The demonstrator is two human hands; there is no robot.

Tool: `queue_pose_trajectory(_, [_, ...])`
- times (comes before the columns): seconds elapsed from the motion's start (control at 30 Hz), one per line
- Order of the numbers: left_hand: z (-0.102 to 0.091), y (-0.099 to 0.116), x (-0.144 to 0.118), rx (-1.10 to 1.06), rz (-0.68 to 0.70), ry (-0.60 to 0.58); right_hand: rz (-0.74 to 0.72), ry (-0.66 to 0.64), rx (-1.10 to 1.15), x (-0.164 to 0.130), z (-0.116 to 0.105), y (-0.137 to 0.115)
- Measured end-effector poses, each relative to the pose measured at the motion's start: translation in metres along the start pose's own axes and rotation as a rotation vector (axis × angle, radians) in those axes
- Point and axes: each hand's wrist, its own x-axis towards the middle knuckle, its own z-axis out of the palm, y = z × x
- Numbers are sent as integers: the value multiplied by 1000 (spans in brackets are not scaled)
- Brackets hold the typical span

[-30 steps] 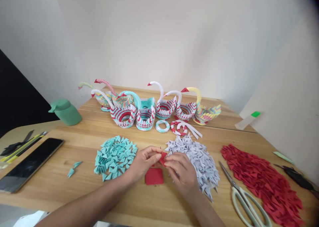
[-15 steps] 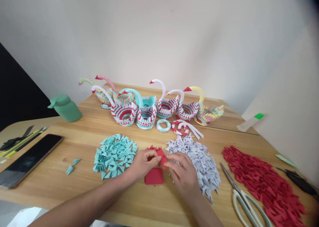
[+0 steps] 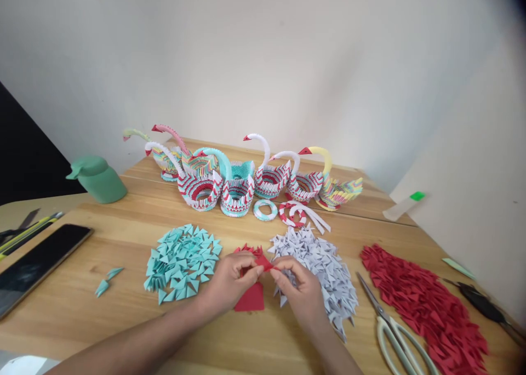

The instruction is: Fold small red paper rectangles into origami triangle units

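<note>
Red paper piece (image 3: 263, 262) is up between both hands, just above the table (image 3: 123, 323), near the middle of the view. Left hand (image 3: 230, 277): thumb and index pinched on the piece's left side, other fingers curled in. Right hand (image 3: 303, 288): thumb and index tips pinched at its right corner, remaining fingers bent, loosely gathered. Fingertips of the two hands sit close together, a bit of red showing between. Fold state of the piece hard to make out; fingers cover its edges.

Red sheet stack (image 3: 250, 301) lies right under the hands, upper part hidden by the left hand; sheet count can't be told. Small red folded pieces (image 3: 250, 250) just beyond the left hand, partly covered by it. Teal pile (image 3: 183, 262) to the left of the hands; lilac pile (image 3: 324, 268) on the right, partly behind the right hand. Scissors (image 3: 381, 311) beside the big red pile (image 3: 425, 304), handles cut off at the bottom edge. Phone (image 3: 43, 265) cut off at left. Both forearms run out of frame below.
</note>
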Motion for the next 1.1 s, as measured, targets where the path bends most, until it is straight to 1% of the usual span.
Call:
queue_pose_trajectory(0.1, [0,1,0,19,22,-5,169,-43,101,-1,0,2])
queue_pose_trajectory(0.2, [0,1,0,14,24,-15,247,-58,182,-1,1,4])
queue_pose_trajectory(0.37, [1,1,-2,-25,-17,-37,239,-16,237,2,2,4])
queue_pose_trajectory(0.47, [3,-2,-3,-145,-101,-58,224,4,232,0,4,4])
queue_pose_trajectory(0.6, [7,-7,-2,-271,-207,-33,198,37,200,-5,9,4])
queue_pose_trajectory(0.67, [8,-9,1,-360,-262,-21,187,24,186,-7,12,4])
queue_pose_trajectory(0.77, [6,-11,5,-502,-308,-26,174,-64,184,-6,13,4])
queue_pose_trajectory(0.8, [5,-12,6,-507,-307,-33,174,-100,184,-6,12,4])
queue_pose_trajectory(0.87, [3,-12,7,-421,-286,-38,181,-142,189,-3,9,4])
queue_pose_trajectory(0.97, [2,-10,4,-197,-224,-34,197,-142,184,2,3,3])
queue_pose_trajectory(1.0, [2,-10,3,-151,-206,-41,202,-135,164,4,1,2])
queue_pose_trajectory(1.03, [2,-9,2,-144,-198,-50,205,-126,132,5,-1,1])
queue_pose_trajectory(1.1, [2,-7,2,-241,-228,-73,207,-100,62,7,-4,-2])
